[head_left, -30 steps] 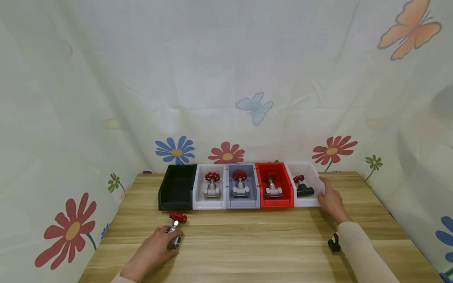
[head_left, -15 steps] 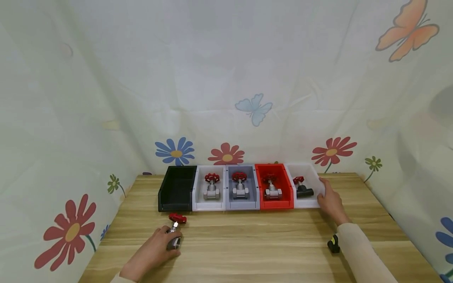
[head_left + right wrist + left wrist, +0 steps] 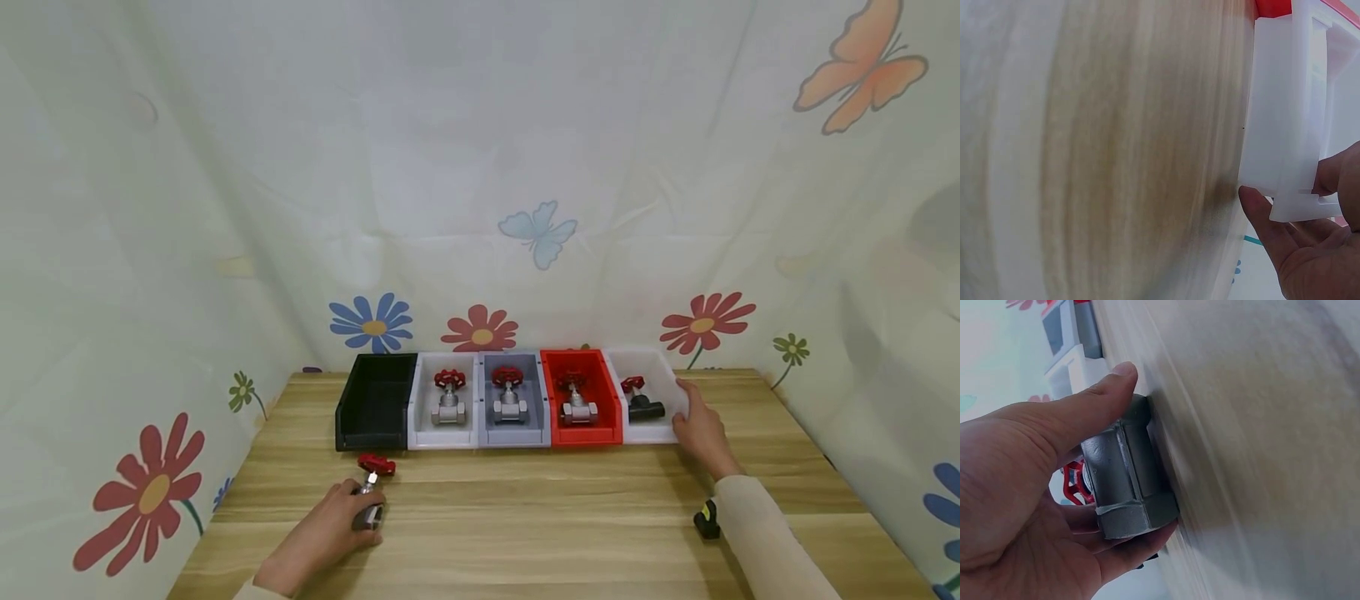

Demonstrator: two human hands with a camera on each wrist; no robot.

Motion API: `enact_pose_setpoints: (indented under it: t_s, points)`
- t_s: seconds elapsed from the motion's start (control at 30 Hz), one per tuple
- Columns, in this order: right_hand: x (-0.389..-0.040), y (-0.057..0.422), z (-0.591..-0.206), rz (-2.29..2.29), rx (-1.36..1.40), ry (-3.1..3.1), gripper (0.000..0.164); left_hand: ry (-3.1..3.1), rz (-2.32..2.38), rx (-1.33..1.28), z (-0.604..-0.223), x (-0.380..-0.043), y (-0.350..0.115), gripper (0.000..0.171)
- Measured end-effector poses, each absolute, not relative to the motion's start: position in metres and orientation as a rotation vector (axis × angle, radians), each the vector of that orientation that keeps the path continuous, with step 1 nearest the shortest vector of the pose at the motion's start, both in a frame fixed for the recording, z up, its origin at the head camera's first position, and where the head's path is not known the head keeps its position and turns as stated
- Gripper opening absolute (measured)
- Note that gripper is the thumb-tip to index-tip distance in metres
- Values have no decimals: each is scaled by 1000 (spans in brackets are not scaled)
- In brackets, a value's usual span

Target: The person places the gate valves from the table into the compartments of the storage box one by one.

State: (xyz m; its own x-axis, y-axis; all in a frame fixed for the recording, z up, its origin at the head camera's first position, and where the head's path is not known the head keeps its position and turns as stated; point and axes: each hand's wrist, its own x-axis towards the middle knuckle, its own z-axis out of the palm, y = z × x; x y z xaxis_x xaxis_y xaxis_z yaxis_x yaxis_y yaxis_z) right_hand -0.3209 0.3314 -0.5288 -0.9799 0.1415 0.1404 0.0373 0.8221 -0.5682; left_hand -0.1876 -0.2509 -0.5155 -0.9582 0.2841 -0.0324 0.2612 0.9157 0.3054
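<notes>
My left hand (image 3: 330,525) grips the metal body of a gate valve (image 3: 1125,472) with a red handwheel (image 3: 377,464). The valve lies on the table in front of the black bin (image 3: 372,441); thumb and fingers span its body in the left wrist view. At the row's right end, my right hand (image 3: 703,429) holds the side wall of a white bin (image 3: 1275,106), thumb inside and fingers outside. That bin contains a valve with a dark body (image 3: 646,408) and a red handwheel.
Between the end bins stand another white bin (image 3: 442,440), a grey bin (image 3: 514,437) and a red bin (image 3: 587,437), each with a metal valve. A small black-and-yellow object (image 3: 707,520) lies by the right sleeve (image 3: 765,533). Behind the wooden table (image 3: 525,517) hangs a flowered curtain (image 3: 420,167).
The scene sits slightly lower in the head view. Both hands keep their places, the left on the gate valve and the right on the white bin.
</notes>
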Motion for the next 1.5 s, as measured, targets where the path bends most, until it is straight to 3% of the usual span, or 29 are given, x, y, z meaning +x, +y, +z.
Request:
enact_pose_setpoints:
  t_s: [1.5]
  points:
    - [-321,331,-528,916,-164,-2848,62,3123,468,435,-471,-212,-251,47]
